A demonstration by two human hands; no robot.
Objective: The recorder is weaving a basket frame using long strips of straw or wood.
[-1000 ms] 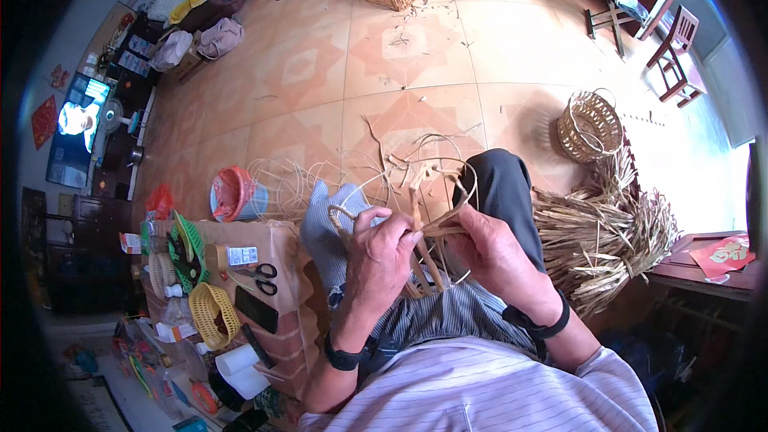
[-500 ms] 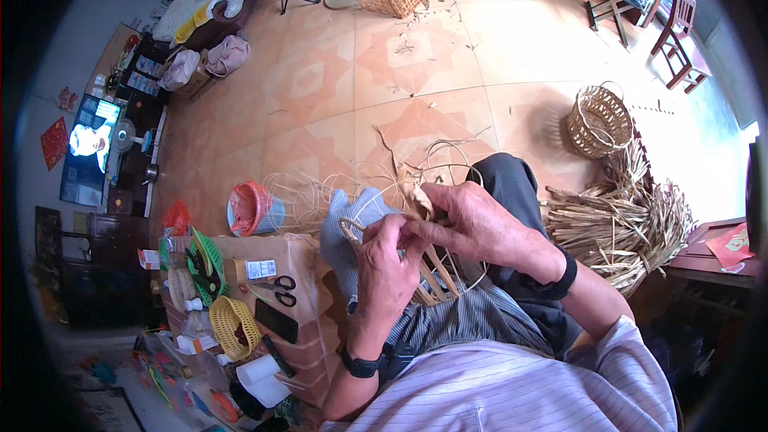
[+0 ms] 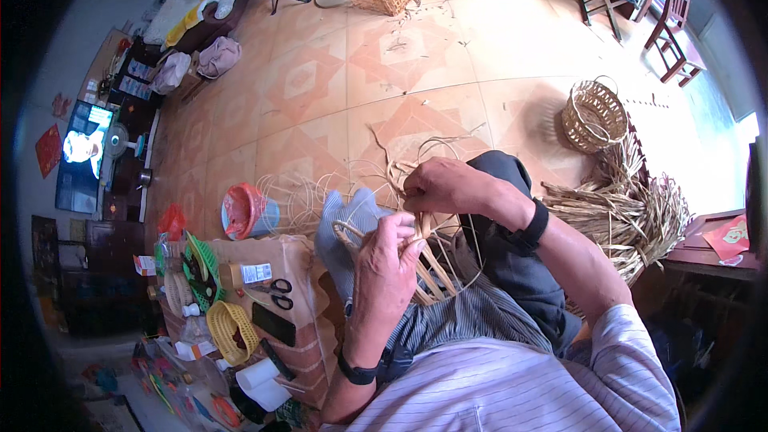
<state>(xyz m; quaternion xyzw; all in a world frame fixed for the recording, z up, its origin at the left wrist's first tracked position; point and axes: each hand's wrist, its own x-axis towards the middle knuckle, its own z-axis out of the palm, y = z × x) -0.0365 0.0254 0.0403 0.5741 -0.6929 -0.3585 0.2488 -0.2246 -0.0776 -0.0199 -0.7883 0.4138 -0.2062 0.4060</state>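
Observation:
In my lap rests a partly woven piece of pale flat strips [image 3: 433, 278], with thin loose strands [image 3: 298, 206] curling out to its left and far side. My left hand [image 3: 384, 266] is closed, thumb and fingers pinching the strips where they cross. Just beyond it, my right hand [image 3: 456, 186] has its fingers bent together around a strip at the far end of the piece. The fingertips of the right hand are partly hidden. A striped grey cloth [image 3: 472, 304] lies over my lap beneath the work.
To my left a cloth-covered table [image 3: 308, 332] carries scissors [image 3: 281, 294], a phone [image 3: 273, 322], a yellow basket [image 3: 232, 331] and a green tray [image 3: 203, 268]. A bucket [image 3: 262, 218] stands beyond. On the right are a woven basket [image 3: 594, 117] and a heap of dried leaves [image 3: 612, 220].
My right hand has moved a little away from the left, up and to the left, opening a gap between them. My left hand keeps its grip at nearly the same spot.

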